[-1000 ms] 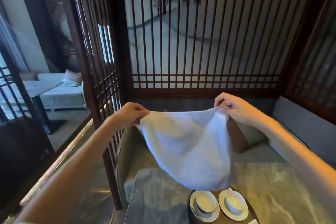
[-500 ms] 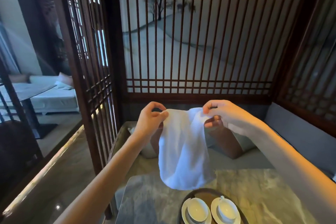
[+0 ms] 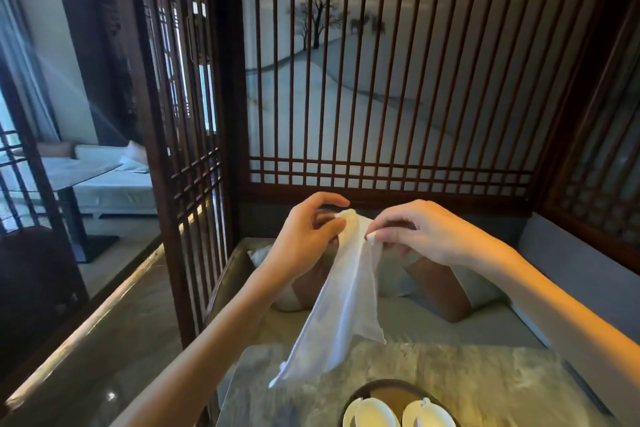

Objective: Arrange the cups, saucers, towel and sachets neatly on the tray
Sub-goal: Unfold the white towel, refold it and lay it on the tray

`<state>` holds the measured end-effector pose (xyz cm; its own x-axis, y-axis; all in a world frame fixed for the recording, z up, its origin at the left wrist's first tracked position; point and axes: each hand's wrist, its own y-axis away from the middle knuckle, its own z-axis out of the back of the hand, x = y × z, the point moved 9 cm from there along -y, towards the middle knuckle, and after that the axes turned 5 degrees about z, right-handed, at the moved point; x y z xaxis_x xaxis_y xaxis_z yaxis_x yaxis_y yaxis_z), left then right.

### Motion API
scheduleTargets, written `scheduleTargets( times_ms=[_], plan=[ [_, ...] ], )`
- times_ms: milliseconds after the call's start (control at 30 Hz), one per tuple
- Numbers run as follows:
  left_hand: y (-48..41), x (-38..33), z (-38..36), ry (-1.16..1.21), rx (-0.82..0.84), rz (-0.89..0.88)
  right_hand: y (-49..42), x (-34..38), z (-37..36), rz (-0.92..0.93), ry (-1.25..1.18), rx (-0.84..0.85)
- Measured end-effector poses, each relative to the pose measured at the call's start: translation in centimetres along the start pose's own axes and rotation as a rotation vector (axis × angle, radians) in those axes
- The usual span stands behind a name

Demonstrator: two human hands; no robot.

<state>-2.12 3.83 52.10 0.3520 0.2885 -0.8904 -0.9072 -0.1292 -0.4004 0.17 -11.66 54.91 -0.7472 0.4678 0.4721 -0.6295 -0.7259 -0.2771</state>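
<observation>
A white towel (image 3: 341,305) hangs folded in half in the air above the table, its top edge pinched by both hands. My left hand (image 3: 304,236) grips the upper left corner and my right hand (image 3: 412,230) grips right beside it, fingers almost touching. Below, at the bottom edge, a dark oval tray (image 3: 381,388) holds two white cups on saucers: one at the left (image 3: 370,413), one at the right (image 3: 427,414), both cut off by the frame. No sachets are visible.
The tray stands on a grey marble table (image 3: 485,381). Behind it runs a cushioned bench with brown and grey pillows (image 3: 440,291). Dark wooden lattice screens (image 3: 381,80) enclose the booth at the back, left and right.
My hands came together from wide apart, folding the spread towel in half so it now hangs as a narrow strip. The view has tilted up slightly.
</observation>
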Motion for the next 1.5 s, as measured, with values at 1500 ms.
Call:
scheduleTargets(
  times_ms=[1500],
  plan=[
    [1.4, -2.1, 1.1, -0.282, -0.113, -0.143, 1.4, -3.8, -0.8, -0.041, -0.047, -0.154]
  ],
)
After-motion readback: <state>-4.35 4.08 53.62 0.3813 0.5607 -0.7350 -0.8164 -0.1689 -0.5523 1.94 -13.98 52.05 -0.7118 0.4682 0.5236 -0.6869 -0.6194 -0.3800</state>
